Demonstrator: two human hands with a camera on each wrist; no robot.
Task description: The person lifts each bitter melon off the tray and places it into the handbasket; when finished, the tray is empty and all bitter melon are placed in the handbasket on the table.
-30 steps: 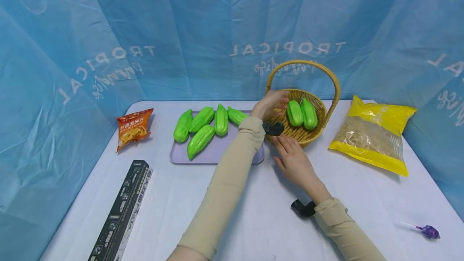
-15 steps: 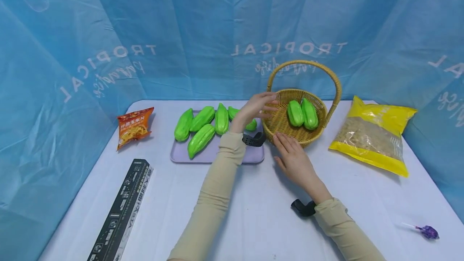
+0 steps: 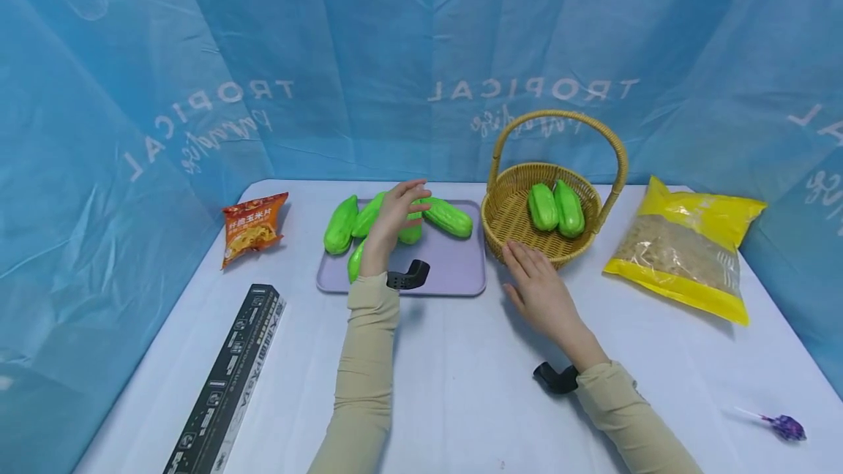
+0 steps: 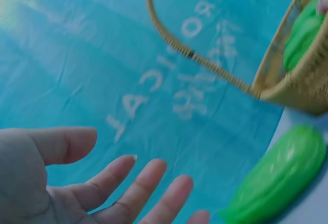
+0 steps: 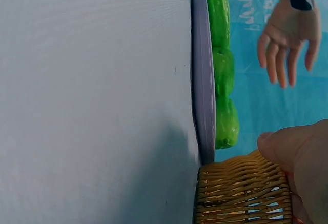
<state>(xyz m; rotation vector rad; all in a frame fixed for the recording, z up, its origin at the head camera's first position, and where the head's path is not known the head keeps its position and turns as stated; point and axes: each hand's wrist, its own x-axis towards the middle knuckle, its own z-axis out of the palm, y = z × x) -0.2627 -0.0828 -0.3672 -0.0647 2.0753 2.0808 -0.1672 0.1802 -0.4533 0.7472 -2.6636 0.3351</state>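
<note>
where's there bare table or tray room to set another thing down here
Bare table lies in front, between the black box and the right hand, and on toward the purple lollipop. The tray is bare at its right front corner. It is crowded under the left hand, where the green gourds cluster, and the basket nearly meets the tray.

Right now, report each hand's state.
Left hand: open, holding nothing, above the gourds on the tray.
Right hand: open, touching the basket.

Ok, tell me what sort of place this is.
Probably a staged recording booth, not a kitchen: a blue "TROPICAL" plastic backdrop curtains off a white table holding glossy green toy-like gourds on a lavender tray.
</note>
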